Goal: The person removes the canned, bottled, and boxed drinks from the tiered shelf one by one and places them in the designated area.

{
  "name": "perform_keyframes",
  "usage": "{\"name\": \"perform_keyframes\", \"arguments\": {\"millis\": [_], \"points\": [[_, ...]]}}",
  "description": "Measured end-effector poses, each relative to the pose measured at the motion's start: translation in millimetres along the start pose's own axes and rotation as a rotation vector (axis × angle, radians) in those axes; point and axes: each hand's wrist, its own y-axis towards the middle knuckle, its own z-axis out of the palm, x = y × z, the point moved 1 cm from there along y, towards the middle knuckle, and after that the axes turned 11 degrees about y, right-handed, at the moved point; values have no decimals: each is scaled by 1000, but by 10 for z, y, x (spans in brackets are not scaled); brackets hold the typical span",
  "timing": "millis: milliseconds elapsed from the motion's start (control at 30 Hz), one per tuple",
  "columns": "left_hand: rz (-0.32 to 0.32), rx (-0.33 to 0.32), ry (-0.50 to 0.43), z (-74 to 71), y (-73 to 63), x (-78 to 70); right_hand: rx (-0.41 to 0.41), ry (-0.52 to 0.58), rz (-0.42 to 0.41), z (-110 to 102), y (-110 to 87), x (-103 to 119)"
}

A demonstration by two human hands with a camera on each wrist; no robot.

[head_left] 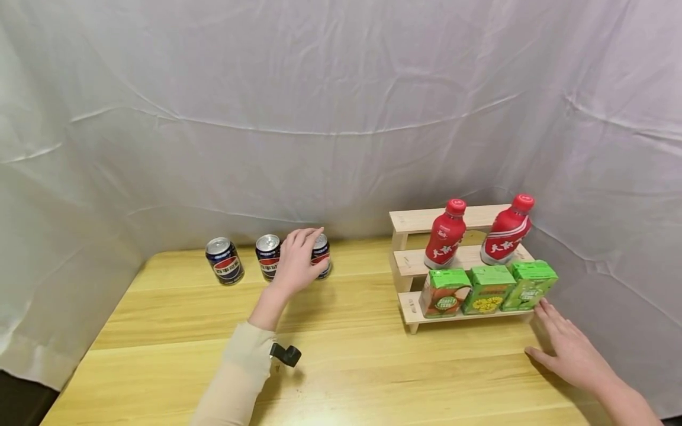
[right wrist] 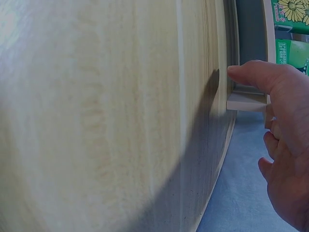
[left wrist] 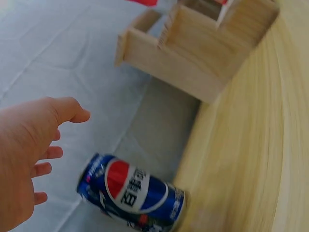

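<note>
Three dark blue Pepsi cans stand in a row at the back of the table: a left can (head_left: 225, 261), a middle can (head_left: 268, 255) and a right can (head_left: 322, 254). My left hand (head_left: 295, 261) hovers by the right can, its fingers partly covering the middle and right ones. The left wrist view shows a can (left wrist: 137, 191) apart from the loosely spread fingers. My right hand (head_left: 572, 353) is beside the right end of a stepped wooden shelf (head_left: 418, 220), fingers extended; whether the fingertips touch it, I cannot tell. Nothing is in its grip.
Two red bottles (head_left: 444, 236) stand on the shelf's middle step, the right one tilted. Along the bottom step sit three green drink cartons (head_left: 487, 290). Grey cloth (head_left: 319, 148) hangs behind and beside the wooden table (head_left: 373, 367).
</note>
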Motion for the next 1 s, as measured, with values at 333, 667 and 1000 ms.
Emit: {"name": "perform_keyframes", "arguments": {"millis": [333, 667, 1000], "points": [[11, -9, -157, -98, 13, -300, -9, -3, -8, -14, 2, 1], [84, -16, -218, -73, 105, -636, -9, -7, -15, -2, 2, -8], [141, 3, -141, -85, 238, -972, -14, -6, -15, 2, 7, -4]]}}
